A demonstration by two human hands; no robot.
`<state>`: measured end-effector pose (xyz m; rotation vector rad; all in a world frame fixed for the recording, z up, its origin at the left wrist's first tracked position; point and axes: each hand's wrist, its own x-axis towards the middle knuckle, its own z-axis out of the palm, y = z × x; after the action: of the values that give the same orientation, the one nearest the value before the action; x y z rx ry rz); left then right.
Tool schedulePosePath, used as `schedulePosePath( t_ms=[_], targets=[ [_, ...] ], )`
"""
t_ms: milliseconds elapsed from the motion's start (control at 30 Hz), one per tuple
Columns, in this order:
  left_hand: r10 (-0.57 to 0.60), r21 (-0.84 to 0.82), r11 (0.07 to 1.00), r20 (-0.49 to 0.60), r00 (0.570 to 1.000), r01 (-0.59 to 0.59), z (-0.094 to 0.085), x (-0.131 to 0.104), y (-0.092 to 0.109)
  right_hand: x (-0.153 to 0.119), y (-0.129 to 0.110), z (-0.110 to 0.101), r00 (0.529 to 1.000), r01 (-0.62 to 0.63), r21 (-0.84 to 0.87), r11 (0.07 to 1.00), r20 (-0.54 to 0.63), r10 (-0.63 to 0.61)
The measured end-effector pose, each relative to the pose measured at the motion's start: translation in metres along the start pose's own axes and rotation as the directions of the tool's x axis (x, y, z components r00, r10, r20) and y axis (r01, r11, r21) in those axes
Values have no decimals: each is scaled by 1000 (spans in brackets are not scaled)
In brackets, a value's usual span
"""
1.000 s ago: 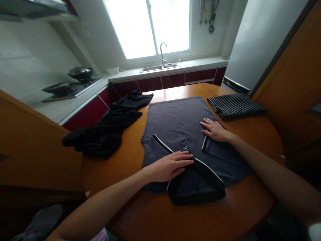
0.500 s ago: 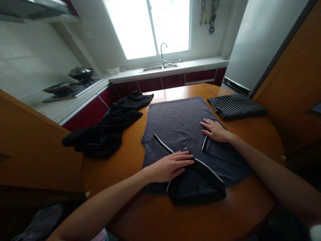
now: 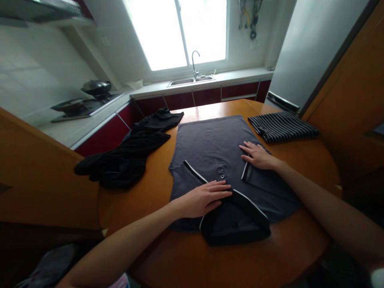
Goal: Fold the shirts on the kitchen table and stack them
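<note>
A dark grey polo shirt [image 3: 210, 140] lies spread on the wooden table, its black, white-edged collar [image 3: 240, 236] toward me. Both sleeves are folded inward over the body, and their black and white cuffs show. My left hand [image 3: 205, 199] rests flat near the collar and placket, fingers stretched out to the right. On the right sleeve, beside its cuff [image 3: 245, 171], lies my right hand [image 3: 258, 156] with the fingers spread. Neither hand grips the cloth. Part of the left sleeve is hidden under my left hand and forearm.
Crumpled black clothing [image 3: 129, 156] lies along the left side of the round table [image 3: 159, 188]. A folded black-and-white striped garment [image 3: 283, 126] sits at the far right. Behind are a counter with a sink [image 3: 192, 81], a stove with a pan [image 3: 70, 106], and a fridge [image 3: 321, 52].
</note>
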<state>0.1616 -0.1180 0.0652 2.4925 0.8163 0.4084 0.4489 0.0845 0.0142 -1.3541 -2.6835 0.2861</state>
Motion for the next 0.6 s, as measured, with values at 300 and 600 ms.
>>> schedulePosePath(
  t_ms=[300, 600],
  targets=[
    [1, 2, 1000, -9, 1000, -1, 0, 0, 0, 0, 0, 0, 1000, -6, -6, 1000, -3, 6],
    [7, 2, 1000, -11, 1000, -7, 1, 0, -1, 0, 0, 0, 1000, 2, -3, 1000, -2, -2]
  ],
)
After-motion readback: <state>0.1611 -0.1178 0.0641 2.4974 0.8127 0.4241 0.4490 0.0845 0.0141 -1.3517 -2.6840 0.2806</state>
